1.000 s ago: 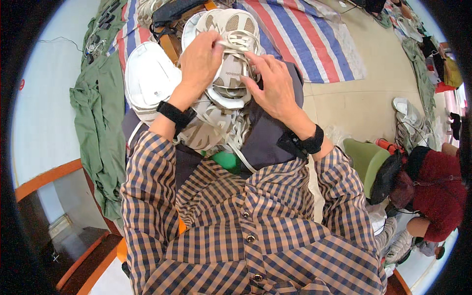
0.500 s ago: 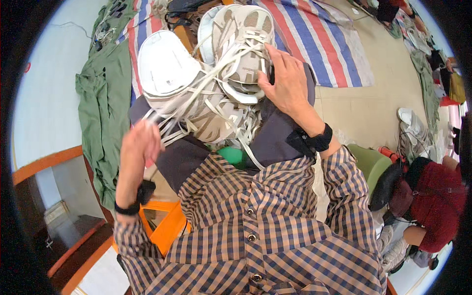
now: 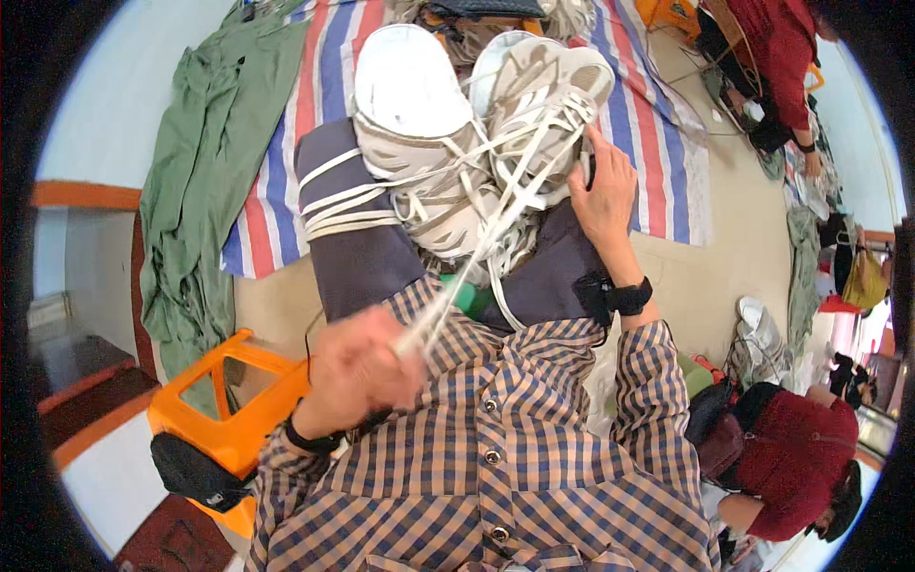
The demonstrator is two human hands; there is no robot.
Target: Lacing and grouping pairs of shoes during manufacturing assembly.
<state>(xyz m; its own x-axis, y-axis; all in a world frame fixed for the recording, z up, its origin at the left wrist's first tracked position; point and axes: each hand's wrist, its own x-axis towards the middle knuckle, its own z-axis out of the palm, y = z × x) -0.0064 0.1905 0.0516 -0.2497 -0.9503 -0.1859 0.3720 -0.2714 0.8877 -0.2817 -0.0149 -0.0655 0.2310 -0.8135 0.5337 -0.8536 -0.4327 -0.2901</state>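
Observation:
My left hand (image 3: 367, 367), smeared by motion, is closed on the white shoelaces (image 3: 448, 300), which stretch taut from the shoes down toward my shirt. My right hand (image 3: 607, 191) grips the right side of a beige and grey sneaker (image 3: 548, 100), thumb and fingers at its edge. Beside it on my lap lies another sneaker (image 3: 438, 181), whose white rounded sole end (image 3: 405, 81) faces up. Loose laces (image 3: 348, 214) trail across my left thigh. How the laces run between the shoes cannot be made out.
A striped red, white and blue sheet (image 3: 286, 191) covers the floor ahead, with green cloth (image 3: 195, 181) to its left. An orange stool (image 3: 229, 381) stands at my left. People in dark red (image 3: 796, 462) are on the right, near another shoe (image 3: 758, 334).
My left hand has swung right and toward my body, drawing the laces with it. The shoes and my right hand appear farther right in view, and the view has shifted.

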